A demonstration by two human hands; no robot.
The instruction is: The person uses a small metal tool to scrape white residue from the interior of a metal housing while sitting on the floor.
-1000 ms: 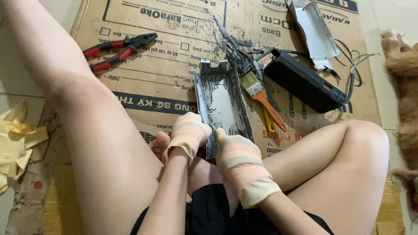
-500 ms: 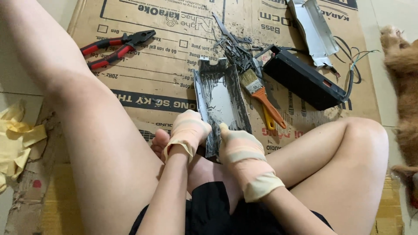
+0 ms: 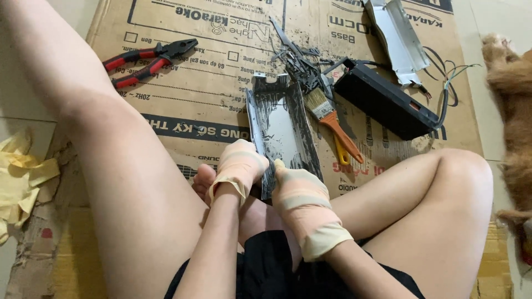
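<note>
metal tray (image 3: 284, 133) (dirty, grey) runs lengthwise away from both hands; left hand (image 3: 239, 166) and right hand (image 3: 293, 185) fingers pinch its near end.

My knees (image 3: 460, 171) hemmed both sides of the metal tray (image 3: 282, 130). Its right was blocked by a paintbrush (image 3: 327, 119) and black box (image 3: 385, 99); bare cardboard (image 3: 205, 94) lay open left, up to the pliers (image 3: 147, 60).

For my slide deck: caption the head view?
Gloved left hand and right hand grip a grimy metal tray on cardboard.
</note>
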